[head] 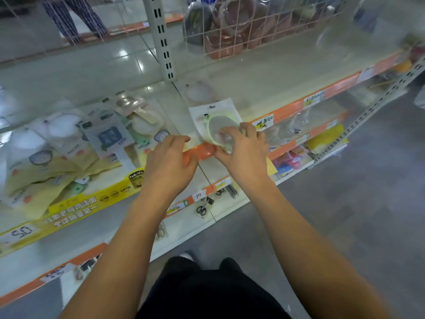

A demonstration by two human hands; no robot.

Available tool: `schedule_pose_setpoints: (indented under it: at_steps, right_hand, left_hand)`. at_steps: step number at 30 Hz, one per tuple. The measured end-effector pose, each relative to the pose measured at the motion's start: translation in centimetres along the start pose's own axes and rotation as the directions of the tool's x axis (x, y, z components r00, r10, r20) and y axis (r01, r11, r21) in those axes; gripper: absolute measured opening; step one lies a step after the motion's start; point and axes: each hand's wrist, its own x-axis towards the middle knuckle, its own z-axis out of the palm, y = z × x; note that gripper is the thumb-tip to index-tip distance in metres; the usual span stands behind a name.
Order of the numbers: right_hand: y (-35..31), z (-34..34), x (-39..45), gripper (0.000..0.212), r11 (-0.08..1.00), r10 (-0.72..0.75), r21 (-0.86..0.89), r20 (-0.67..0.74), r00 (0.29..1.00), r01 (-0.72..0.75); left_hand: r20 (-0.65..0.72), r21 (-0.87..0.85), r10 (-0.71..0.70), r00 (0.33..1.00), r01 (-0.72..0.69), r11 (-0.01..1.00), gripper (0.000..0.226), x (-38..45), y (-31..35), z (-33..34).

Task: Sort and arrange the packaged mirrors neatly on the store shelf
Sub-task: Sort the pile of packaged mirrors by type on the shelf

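1. Both forearms reach forward over the shelf [287, 72] edge.
2. The left hand [170, 162] curls its fingers on an orange handle at the edge.
3. The right hand [243, 153] pinches the green-rimmed packaged mirror [216, 120] lying at the shelf front.

mirror pack [213, 116] on shelf [287, 72] | mirror pile [69, 143] left
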Motion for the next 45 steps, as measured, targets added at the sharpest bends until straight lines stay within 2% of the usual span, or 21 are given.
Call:
schedule_pose_setpoints:
  at_steps: [6,13,17,24,27,30,34,37,40,45]
  right_hand:
    - [-1.0,0.7,2.9,0.047,0.999,-0.027,-0.033,0.013,1.000,0.028]
    - [-1.5,2.0,6.9,0.047,0.999,-0.015,-0.040,-0.016,1.000,0.015]
    - [-2.3,2.0,9.0,0.045,0.999,-0.028,-0.039,0.018,0.999,0.029]
    - [-2.5,3.6,13.0,0.040,0.993,-0.117,-0.004,0.013,0.993,0.117]
    - [-1.9,3.8,14.8,0.036,0.986,-0.158,-0.039,0.139,0.978,0.164]
    - [-0.9,3.9,16.5,0.033,0.981,-0.180,-0.036,0.206,0.962,0.191]
    - [0.4,4.5,17.4,0.032,0.975,-0.213,-0.015,0.233,0.949,0.223]
    - [1.0,5.3,17.8,0.038,0.970,-0.240,0.013,0.236,0.942,0.244]
    - [1.6,5.9,18.0,0.047,0.959,-0.275,0.019,0.309,0.910,0.283]
    - [2.6,6.6,17.9,0.043,0.941,-0.323,0.030,0.376,0.868,0.337]
  left_hand:
    - [-0.035,-0.039,-0.045,0.998,0.044,0.998,0.039,2.9,-0.9,-0.2]
    - [-0.061,-0.080,-0.033,0.998,0.028,0.996,0.042,4.8,-1.7,0.2]
    - [-0.050,-0.077,-0.090,0.995,0.086,0.993,0.039,4.9,-2.3,-0.2]
    - [-0.113,-0.055,-0.185,0.976,0.180,0.982,0.041,5.8,-2.0,-0.5]
    - [-0.108,-0.051,-0.224,0.969,0.220,0.974,0.041,6.2,-1.4,-0.4]
    - [-0.116,-0.039,-0.250,0.961,0.247,0.968,0.041,6.7,-0.8,-0.1]
    - [-0.144,-0.044,-0.270,0.952,0.266,0.963,0.041,7.2,0.3,0.2]
    - [-0.147,-0.018,-0.285,0.947,0.285,0.958,0.042,7.4,1.2,0.5]
    - [-0.167,-0.011,-0.293,0.941,0.295,0.955,0.042,7.6,1.6,0.8]
    - [-0.177,0.017,-0.314,0.933,0.322,0.947,0.043,7.7,2.3,1.1]
